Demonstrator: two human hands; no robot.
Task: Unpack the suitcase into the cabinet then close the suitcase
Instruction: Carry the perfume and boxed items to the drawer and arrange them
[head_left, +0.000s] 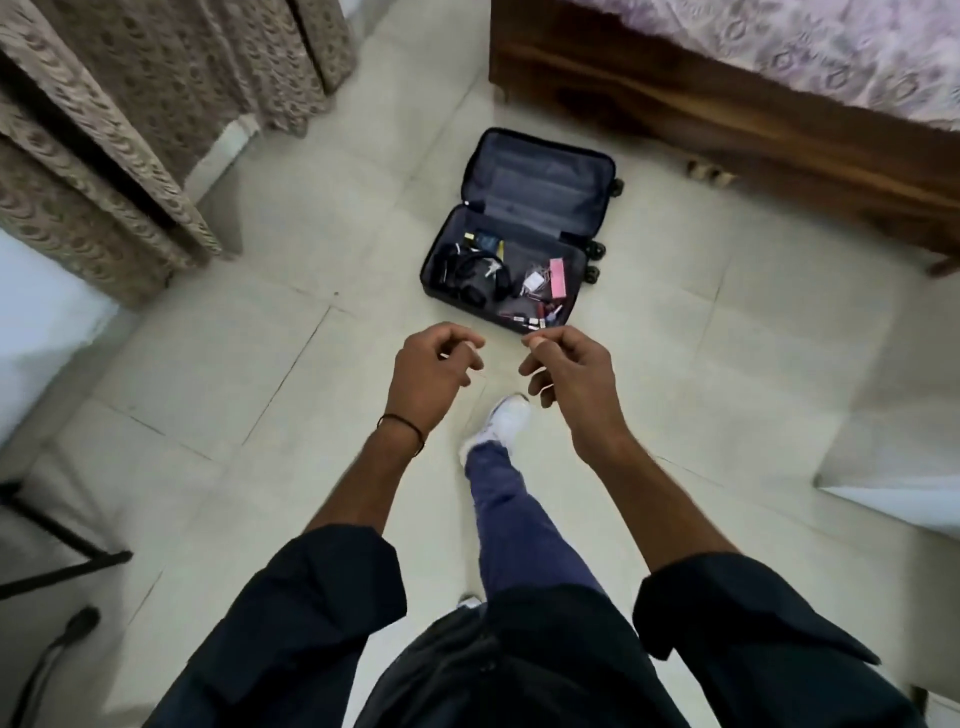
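Observation:
A dark suitcase lies open on the tiled floor ahead of me, lid flat toward the bed. Its near half holds black headphones, a pink box, a small white item and several small bits near the front rim. My left hand and my right hand hover side by side just short of the suitcase, fingers loosely curled, holding nothing I can make out. My foot in a white shoe is stepping forward below them.
A wooden bed frame with a lilac patterned cover runs along the right back. Patterned curtains hang at the left. A black metal frame and a cable lie at the lower left. Pale floor tiles surround the suitcase.

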